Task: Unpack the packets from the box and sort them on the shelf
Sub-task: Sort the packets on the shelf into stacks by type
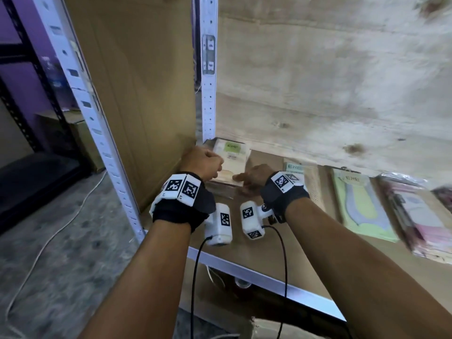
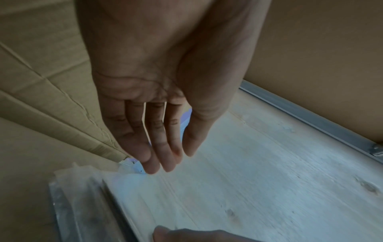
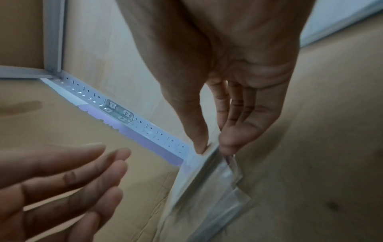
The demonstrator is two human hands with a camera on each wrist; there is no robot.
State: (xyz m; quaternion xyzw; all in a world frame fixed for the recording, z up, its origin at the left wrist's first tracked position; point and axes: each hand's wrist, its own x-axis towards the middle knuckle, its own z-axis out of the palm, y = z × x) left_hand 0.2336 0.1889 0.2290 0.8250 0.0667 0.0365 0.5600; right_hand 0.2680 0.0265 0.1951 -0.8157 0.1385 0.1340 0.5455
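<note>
A stack of clear-wrapped packets with a green label lies in the back left corner of the shelf. My right hand pinches the near edge of the top packet between thumb and fingers. My left hand hovers just left of the stack. Its fingers are straight and hold nothing, their tips close to the packet's corner. The same hand appears spread beside the packet in the right wrist view.
More packets lie in a row to the right: a beige one, a green-yellow one and a pink one. A cardboard side panel and a white metal upright bound the left. The metal front rail runs below my wrists.
</note>
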